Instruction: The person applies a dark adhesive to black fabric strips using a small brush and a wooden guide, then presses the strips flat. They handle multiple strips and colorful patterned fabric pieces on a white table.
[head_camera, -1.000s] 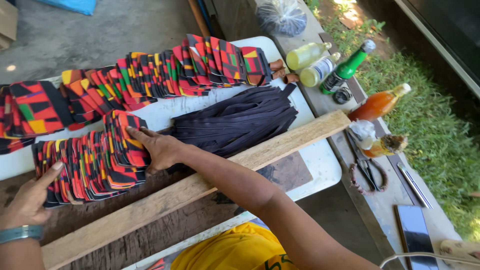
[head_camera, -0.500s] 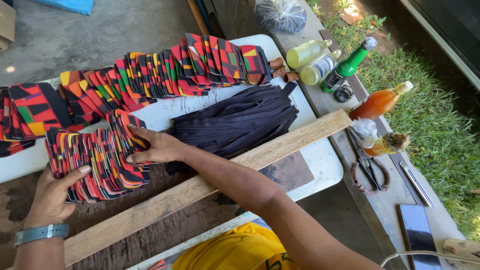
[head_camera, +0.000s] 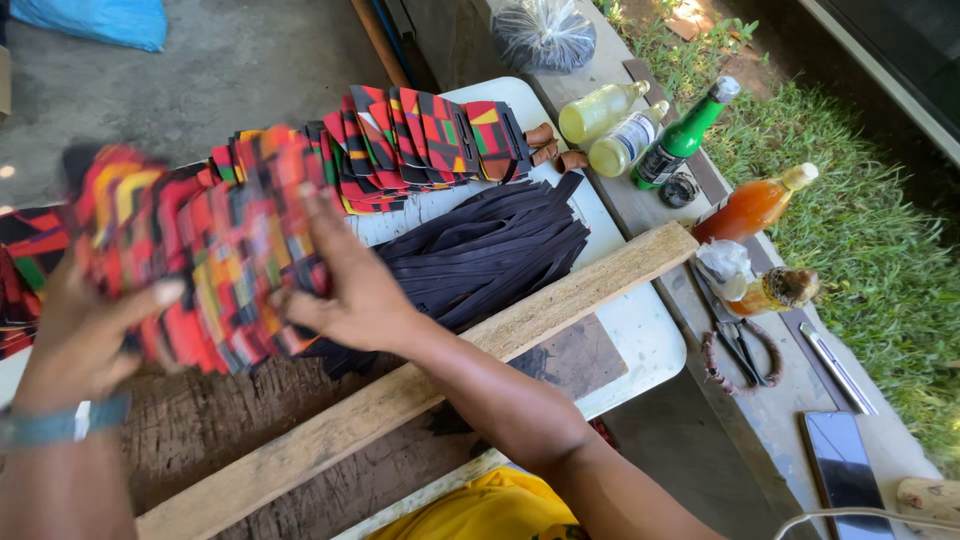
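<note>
- Stack of bright patterned fabric pieces is held above the table, pressed between both hands.
- Left hand cups one end, thumb across; right hand lies flat on the other.
- Pieces are judged light, soft, prone to fanning; both ends must be squeezed.

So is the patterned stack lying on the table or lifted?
Lifted. Both hands, left and right, clamp the stack from its ends, and it looks raised above the table, blurred.

Head view, steeply down, close
</note>
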